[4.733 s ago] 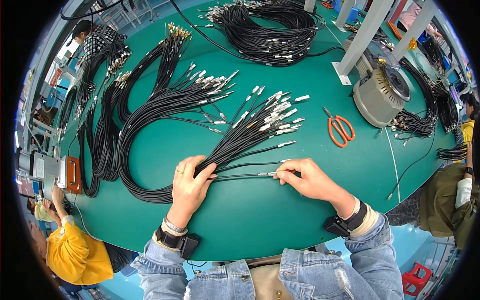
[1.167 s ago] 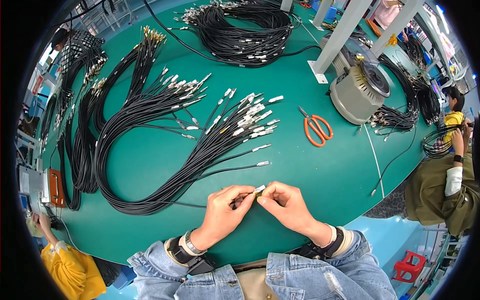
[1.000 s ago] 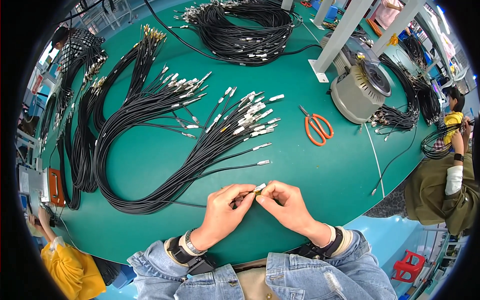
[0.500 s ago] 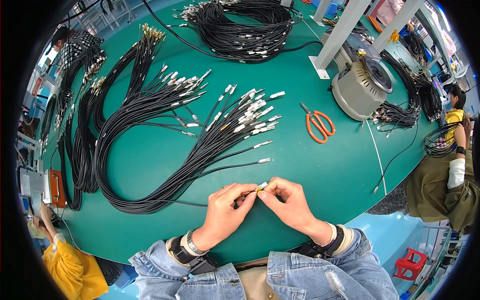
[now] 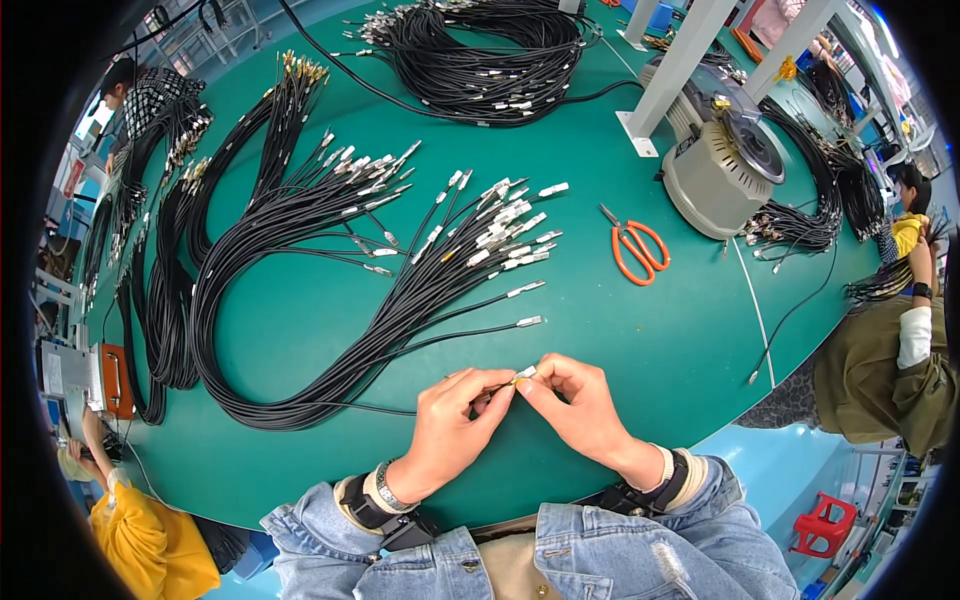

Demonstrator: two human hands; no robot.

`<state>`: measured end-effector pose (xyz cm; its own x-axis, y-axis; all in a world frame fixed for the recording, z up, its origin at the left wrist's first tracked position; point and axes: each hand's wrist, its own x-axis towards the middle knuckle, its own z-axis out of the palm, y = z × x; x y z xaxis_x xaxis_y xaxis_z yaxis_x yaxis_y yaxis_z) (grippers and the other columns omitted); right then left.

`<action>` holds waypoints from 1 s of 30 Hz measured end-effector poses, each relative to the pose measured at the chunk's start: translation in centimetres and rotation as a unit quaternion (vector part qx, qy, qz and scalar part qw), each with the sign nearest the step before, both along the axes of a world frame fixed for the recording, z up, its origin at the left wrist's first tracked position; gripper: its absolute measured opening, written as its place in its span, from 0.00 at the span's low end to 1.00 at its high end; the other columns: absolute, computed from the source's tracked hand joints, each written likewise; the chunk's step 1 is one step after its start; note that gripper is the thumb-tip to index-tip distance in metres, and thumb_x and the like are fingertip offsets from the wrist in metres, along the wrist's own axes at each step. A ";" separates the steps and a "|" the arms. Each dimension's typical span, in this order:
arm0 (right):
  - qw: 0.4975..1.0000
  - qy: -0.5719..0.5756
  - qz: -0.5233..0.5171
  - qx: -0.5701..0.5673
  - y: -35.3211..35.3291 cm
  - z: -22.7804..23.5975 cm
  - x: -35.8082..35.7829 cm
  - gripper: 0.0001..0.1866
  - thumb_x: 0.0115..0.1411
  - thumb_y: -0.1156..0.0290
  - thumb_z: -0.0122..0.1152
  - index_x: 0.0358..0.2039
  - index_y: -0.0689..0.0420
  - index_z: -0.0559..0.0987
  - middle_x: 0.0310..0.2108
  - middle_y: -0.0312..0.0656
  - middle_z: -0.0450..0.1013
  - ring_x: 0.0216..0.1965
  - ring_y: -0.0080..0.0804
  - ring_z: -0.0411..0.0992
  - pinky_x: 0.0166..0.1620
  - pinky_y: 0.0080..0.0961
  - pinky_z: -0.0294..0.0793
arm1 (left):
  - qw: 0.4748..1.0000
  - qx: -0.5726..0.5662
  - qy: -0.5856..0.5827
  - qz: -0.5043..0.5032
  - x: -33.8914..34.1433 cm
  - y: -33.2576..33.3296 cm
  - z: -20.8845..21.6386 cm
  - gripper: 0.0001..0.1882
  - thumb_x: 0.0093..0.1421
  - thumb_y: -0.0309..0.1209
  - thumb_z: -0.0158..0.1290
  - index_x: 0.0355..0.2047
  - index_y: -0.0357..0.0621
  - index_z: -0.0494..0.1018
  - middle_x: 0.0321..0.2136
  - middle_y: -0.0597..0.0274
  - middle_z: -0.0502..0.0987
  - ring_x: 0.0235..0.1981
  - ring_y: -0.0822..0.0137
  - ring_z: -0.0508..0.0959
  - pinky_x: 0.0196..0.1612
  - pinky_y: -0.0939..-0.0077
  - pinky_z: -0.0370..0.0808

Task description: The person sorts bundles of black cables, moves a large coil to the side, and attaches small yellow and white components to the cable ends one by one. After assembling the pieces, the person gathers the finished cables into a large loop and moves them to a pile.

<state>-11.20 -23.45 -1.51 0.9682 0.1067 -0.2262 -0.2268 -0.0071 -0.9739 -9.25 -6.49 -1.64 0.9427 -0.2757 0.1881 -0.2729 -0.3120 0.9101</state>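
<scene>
Both of my hands meet over the front of the green table. My left hand [image 5: 455, 420] pinches the end of a black cable [image 5: 380, 409], which leads back left into a curved bundle of cables [image 5: 225, 350]. At the cable's tip, my right hand [image 5: 580, 405] pinches a small white connector [image 5: 526, 373] between thumb and forefinger. A bit of yellow shows between the fingertips; the fingers hide its details. Beyond my hands, the bundle's white-tipped ends [image 5: 510, 225] fan out on the table.
Orange-handled scissors [image 5: 640, 250] lie right of centre, near a grey machine [image 5: 718, 180] and a metal post [image 5: 680, 75]. A large cable coil [image 5: 490, 70] rests at the back. More bundles [image 5: 160, 290] lie left. Co-workers sit at both sides; a red stool [image 5: 824, 525] stands lower right.
My hands stay in nearly the same place, with the fingers shifting slightly around the connector. At the right, a co-worker's hand and cables have moved.
</scene>
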 end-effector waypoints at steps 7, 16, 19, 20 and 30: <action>1.000 0.001 0.000 0.006 0.0 -0.2 0.0 0.05 0.62 0.76 0.57 0.28 0.60 0.73 0.26 0.29 0.71 0.29 0.11 0.66 0.32 0.13 0.66 | 1.000 0.003 -0.001 -0.012 -0.1 0.1 0.3 0.11 0.53 0.17 0.58 0.38 0.38 0.77 0.27 0.61 0.79 0.24 0.76 0.78 0.24 0.83 0.72; 0.998 -0.018 -0.006 0.060 0.0 0.1 -0.1 0.05 0.59 0.75 0.61 0.29 0.61 0.75 0.25 0.29 0.72 0.27 0.12 0.65 0.31 0.14 0.66 | 0.976 0.072 -0.205 -0.019 0.4 0.1 0.4 0.18 0.49 0.17 0.61 0.41 0.44 0.78 0.22 0.63 0.77 0.20 0.71 0.75 0.22 0.79 0.71; 0.997 -0.028 -0.003 0.066 -0.1 0.4 -0.2 0.04 0.59 0.75 0.61 0.30 0.61 0.75 0.26 0.30 0.72 0.28 0.13 0.65 0.33 0.15 0.67 | 0.975 0.068 -0.210 -0.008 0.4 0.0 0.6 0.19 0.48 0.17 0.61 0.42 0.44 0.78 0.22 0.63 0.77 0.19 0.70 0.75 0.22 0.78 0.71; 0.997 -0.025 -0.003 0.066 -0.1 0.4 -0.2 0.04 0.59 0.76 0.61 0.30 0.61 0.75 0.26 0.30 0.72 0.29 0.14 0.66 0.33 0.15 0.67 | 0.976 0.067 -0.207 -0.006 0.4 0.1 0.6 0.19 0.49 0.17 0.61 0.42 0.44 0.78 0.22 0.63 0.77 0.19 0.70 0.75 0.22 0.78 0.71; 0.997 -0.004 0.021 0.071 -0.4 0.5 -0.3 0.02 0.59 0.81 0.59 0.33 0.62 0.75 0.32 0.33 0.71 0.34 0.17 0.68 0.38 0.17 0.69 | 0.974 0.059 -0.219 -0.007 0.3 0.1 0.5 0.18 0.50 0.17 0.61 0.42 0.43 0.77 0.20 0.62 0.77 0.16 0.70 0.74 0.19 0.79 0.70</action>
<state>-11.46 -23.87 -0.96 0.9637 0.1775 -0.1993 -0.2223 0.1208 -0.9675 -8.95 -6.34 -1.18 0.7756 -0.3317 0.5370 -0.6312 -0.4016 0.6636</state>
